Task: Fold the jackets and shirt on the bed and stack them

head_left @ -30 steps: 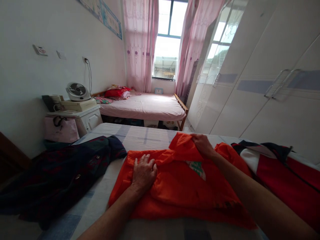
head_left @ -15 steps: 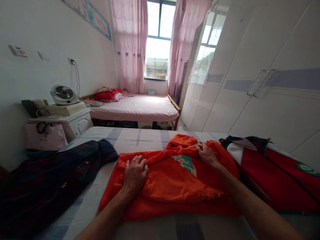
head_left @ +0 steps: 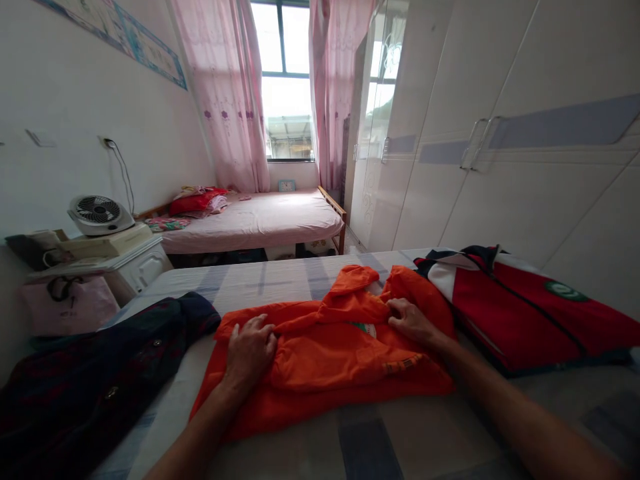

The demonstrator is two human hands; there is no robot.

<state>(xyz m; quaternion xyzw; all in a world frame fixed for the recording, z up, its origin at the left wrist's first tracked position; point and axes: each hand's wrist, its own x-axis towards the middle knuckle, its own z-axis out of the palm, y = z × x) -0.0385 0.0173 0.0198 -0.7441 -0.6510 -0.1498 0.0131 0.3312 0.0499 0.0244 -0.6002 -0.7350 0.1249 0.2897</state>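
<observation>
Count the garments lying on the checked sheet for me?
3: a dark patterned garment on the left, an orange printed top in the middle, and a red zip jacket on the right. Others may be hidden underneath.

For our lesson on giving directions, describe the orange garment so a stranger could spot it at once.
Start at the blue-patterned sheet in the foreground. The orange garment lies there under the left hand and right hand, between a dark garment and a red jacket. Its bright orange colour sets it apart from both.
</observation>
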